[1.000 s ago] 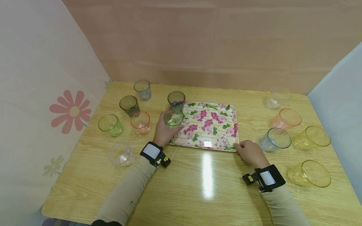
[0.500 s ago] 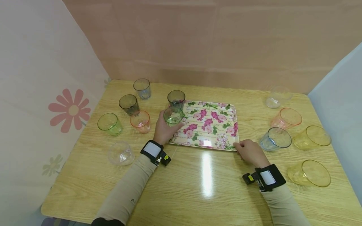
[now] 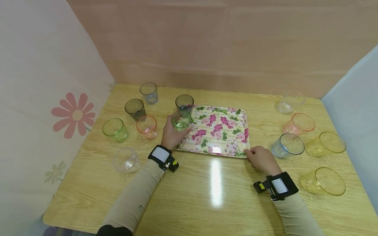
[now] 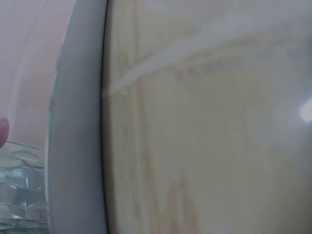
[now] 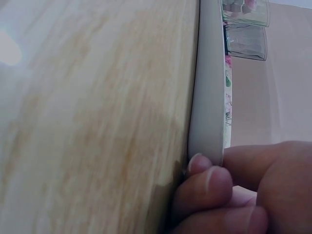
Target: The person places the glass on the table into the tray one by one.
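My left hand (image 3: pixel 172 137) grips a clear green cup (image 3: pixel 181 123) at the left side of the flowered tray (image 3: pixel 225 132), thumb along its near side. Just behind stands a dark grey cup (image 3: pixel 184 103), partly overlapped by the green one. In the left wrist view only a fingertip (image 4: pixel 3 131) and a ridged clear cup wall (image 4: pixel 22 195) show beyond the tray's pale side. With finger and thumb, my right hand (image 3: pixel 262 160) pinches the tray's near right corner. The right wrist view shows those fingers (image 5: pixel 207 187) at the tray's edge (image 5: pixel 208 97).
Left of the tray stand a blue-grey cup (image 3: pixel 150 95), a dark cup (image 3: pixel 136 110), a green cup (image 3: pixel 117 132), a red-rimmed cup (image 3: pixel 149 131) and a clear cup (image 3: pixel 130 162). Across the right side are a blue cup (image 3: pixel 283 149), a pink cup (image 3: pixel 295 127), yellow cups (image 3: pixel 317 147) and a clear one (image 3: pixel 286 105).
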Motion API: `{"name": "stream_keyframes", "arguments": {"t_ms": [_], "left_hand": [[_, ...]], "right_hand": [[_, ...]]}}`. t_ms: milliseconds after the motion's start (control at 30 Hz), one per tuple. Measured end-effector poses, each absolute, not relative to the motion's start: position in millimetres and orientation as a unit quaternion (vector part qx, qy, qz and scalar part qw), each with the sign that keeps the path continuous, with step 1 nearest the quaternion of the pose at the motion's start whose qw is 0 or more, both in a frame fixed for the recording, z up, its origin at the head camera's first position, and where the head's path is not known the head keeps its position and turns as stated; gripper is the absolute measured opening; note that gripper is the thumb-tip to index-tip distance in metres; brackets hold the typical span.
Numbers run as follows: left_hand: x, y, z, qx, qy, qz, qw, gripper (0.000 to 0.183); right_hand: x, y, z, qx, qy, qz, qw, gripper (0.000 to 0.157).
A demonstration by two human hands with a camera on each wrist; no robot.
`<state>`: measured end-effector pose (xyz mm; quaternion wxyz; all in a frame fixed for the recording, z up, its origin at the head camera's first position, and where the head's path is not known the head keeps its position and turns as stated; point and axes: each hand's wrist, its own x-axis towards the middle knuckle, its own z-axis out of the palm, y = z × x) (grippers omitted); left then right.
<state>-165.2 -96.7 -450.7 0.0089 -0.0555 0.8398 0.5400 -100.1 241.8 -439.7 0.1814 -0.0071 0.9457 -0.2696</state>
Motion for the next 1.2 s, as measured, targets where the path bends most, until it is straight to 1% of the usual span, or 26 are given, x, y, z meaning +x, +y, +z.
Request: {"name": "stream_keyframes", "arguments": {"t_ms": [733, 1200], "left_hand": [[-171.3, -92.2, -455.5, -0.055, 0.833, 0.551, -0.010, 0.093], [-172.2, -91.7, -457.5, -0.046, 0.823, 0.566, -0.025, 0.091]], "right_hand": [[-98.2, 241.2, -438.0, -0.004, 0.944, -0.272, 0.184, 0.049], [-99.7, 240.3, -437.8, -0.002, 0.944, -0.270, 0.189, 0.048]]}}
